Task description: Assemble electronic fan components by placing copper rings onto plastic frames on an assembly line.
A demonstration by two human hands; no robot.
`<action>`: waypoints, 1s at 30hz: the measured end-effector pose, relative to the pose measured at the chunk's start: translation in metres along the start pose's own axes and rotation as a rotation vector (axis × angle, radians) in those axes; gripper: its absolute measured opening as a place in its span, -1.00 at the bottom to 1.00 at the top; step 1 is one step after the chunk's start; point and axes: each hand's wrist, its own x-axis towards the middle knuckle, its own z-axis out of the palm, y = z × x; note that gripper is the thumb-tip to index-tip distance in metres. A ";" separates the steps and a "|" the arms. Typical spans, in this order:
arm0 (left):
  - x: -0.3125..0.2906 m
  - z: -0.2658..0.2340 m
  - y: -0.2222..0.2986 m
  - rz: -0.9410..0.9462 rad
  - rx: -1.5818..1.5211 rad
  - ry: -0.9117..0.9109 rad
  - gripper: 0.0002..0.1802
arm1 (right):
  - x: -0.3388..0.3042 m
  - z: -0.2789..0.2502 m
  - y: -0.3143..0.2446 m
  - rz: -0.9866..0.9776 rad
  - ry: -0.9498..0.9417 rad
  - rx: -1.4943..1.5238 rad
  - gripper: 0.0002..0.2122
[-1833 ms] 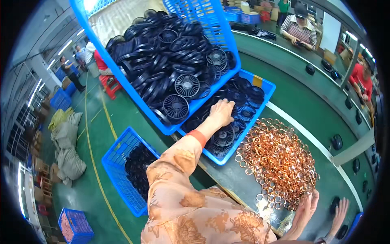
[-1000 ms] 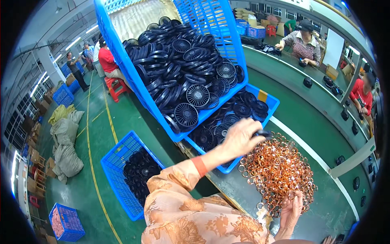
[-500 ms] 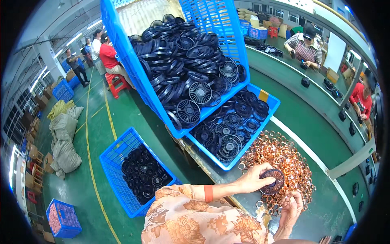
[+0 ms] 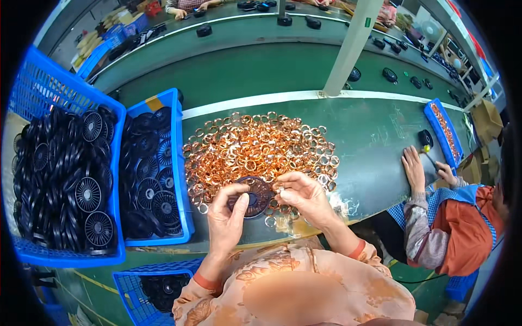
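My left hand (image 4: 227, 220) grips a round dark fan grille (image 4: 260, 200) by its left edge, thumb on top and fingers curled at the rim. At the grille's right edge, my right hand (image 4: 309, 202) is closed in a pinch on a small copper-coloured ring (image 4: 278, 188), mostly covered by the fingertips. Both hands are just over the near side of a wide heap of shiny copper-coloured rings (image 4: 244, 138) on the green bench. Left of the heap, a shallow blue tray (image 4: 185, 217) holds many more black grilles.
A large blue crate (image 4: 118, 228) piled with grilles stands at the far left. Another blue crate (image 4: 128, 288) sits low beside the bench. On the right, a co-worker (image 4: 457, 228) handles a black part near a narrow blue tray (image 4: 457, 149) of rings. A pale post (image 4: 350, 51) rises behind.
My view has swung to the right, bringing the neighbouring co-worker into sight. The fan grille stays in my left hand; my right hand has come up beside its right edge.
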 end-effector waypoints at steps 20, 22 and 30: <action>0.002 0.024 0.012 -0.045 0.123 -0.178 -0.84 | -0.013 0.013 -0.022 -0.296 -0.014 -0.689 -0.69; 0.001 0.026 0.017 -0.002 0.162 -0.164 -0.84 | -0.013 0.012 -0.017 -0.263 -0.007 -0.586 -0.68; 0.002 0.032 0.018 0.257 0.413 -0.119 -0.80 | -0.017 0.019 -0.013 -0.090 0.082 -0.188 -0.69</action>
